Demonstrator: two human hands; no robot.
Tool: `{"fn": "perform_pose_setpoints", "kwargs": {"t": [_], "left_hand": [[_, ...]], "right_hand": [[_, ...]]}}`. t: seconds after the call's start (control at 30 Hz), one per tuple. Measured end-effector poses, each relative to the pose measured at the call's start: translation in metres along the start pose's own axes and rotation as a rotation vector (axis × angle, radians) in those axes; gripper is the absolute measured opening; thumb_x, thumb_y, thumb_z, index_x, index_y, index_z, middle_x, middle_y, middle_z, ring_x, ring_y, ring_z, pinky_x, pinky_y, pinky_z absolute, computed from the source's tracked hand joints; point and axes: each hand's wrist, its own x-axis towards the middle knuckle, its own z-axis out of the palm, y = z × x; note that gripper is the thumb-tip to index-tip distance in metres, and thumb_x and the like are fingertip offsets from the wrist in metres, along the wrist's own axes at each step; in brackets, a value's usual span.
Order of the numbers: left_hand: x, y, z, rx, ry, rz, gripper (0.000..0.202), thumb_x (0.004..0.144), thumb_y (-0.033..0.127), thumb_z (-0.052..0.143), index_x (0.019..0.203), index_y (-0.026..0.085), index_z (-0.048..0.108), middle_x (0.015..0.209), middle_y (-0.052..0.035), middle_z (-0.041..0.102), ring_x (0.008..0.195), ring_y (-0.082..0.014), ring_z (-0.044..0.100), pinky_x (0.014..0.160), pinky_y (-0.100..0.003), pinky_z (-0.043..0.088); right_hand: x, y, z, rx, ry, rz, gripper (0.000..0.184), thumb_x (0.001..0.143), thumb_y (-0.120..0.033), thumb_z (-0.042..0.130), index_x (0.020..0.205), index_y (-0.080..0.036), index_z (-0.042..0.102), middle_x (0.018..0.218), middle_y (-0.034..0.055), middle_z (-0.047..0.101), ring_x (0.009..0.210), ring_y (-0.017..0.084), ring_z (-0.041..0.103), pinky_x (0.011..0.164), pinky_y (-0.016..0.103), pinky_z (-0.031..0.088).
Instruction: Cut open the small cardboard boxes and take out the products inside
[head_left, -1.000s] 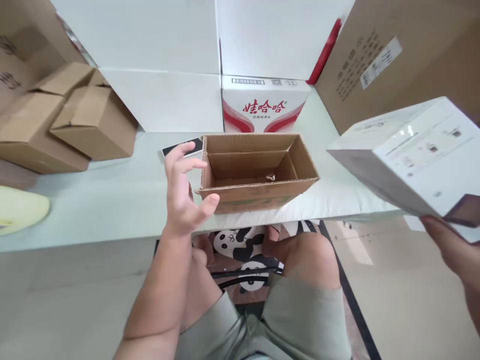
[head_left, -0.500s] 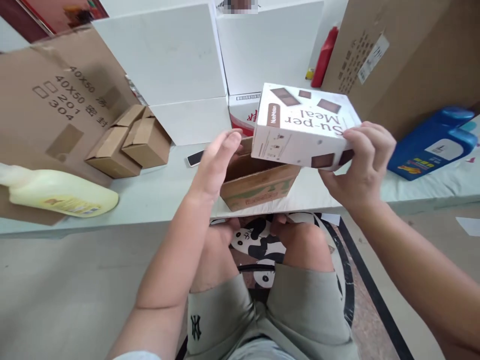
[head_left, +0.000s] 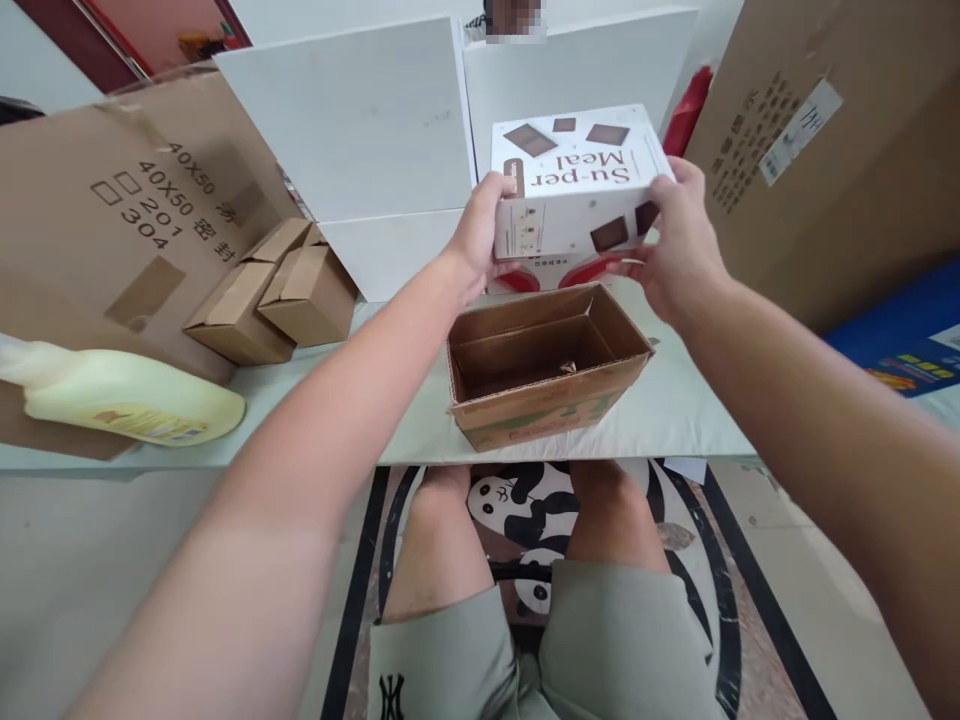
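Between both hands I hold a white "Su-per Meal" box [head_left: 574, 215] printed with brown squares, its lettering upside down to me. My left hand [head_left: 484, 230] grips its left end, thumb on the top edge. My right hand [head_left: 679, 245] grips the right end, with some fingers under it. Just nearer to me and lower, an open brown cardboard box [head_left: 536, 420] stands on the table; a small crumpled bit shows inside. Behind the held box is a red and white carton [head_left: 551, 272], mostly hidden.
Two small brown boxes [head_left: 307, 295] and a pale yellow bottle [head_left: 142, 395] are at left, before a large carton [head_left: 112, 230]. White panels [head_left: 360, 130] stand behind. At right are another large carton [head_left: 847, 160], a blue bottle [head_left: 900, 335] and a red bottle [head_left: 686, 115].
My left hand has come up and closed on the white box's left end. The box has moved away from me, off the brown box's opening, and sits more level.
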Motion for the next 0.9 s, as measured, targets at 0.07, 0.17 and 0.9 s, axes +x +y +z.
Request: {"fn": "perform_pose_setpoints", "kwargs": {"t": [0.07, 0.17, 0.9], "left_hand": [[0.028, -0.002, -0.008, -0.004, 0.002, -0.119, 0.038, 0.092, 0.058, 0.053, 0.097, 0.021, 0.063, 0.103, -0.0110, 0.074, 0.125, -0.0374, 0.071, 0.101, -0.051, 0.061], [0.053, -0.011, -0.018, 0.005, 0.051, -0.255, 0.031, 0.086, 0.052, 0.058, 0.091, 0.022, 0.062, 0.096, -0.0108, 0.073, 0.123, -0.0370, 0.072, 0.105, -0.054, 0.058], [-0.041, -0.040, -0.054, 0.014, 0.258, 0.129, 0.005, 0.091, 0.025, 0.062, 0.087, 0.024, 0.064, 0.090, -0.0041, 0.068, 0.082, -0.0182, 0.068, 0.078, -0.030, 0.056]], "right_hand": [[0.023, -0.008, 0.017, 0.010, 0.042, 0.089, 0.045, 0.109, -0.032, 0.043, 0.153, -0.031, 0.037, 0.121, 0.0039, 0.068, 0.093, 0.016, 0.073, 0.084, 0.037, 0.062], [0.040, -0.004, 0.034, -0.016, 0.058, 0.208, 0.038, 0.107, -0.031, 0.047, 0.144, -0.032, 0.045, 0.111, 0.0014, 0.067, 0.083, 0.013, 0.070, 0.076, 0.034, 0.062], [-0.001, 0.081, -0.115, 0.091, 0.508, 0.410, 0.031, 0.100, -0.042, 0.038, 0.108, -0.027, 0.064, 0.099, 0.0065, 0.070, 0.082, 0.019, 0.068, 0.055, 0.028, 0.046]]}}
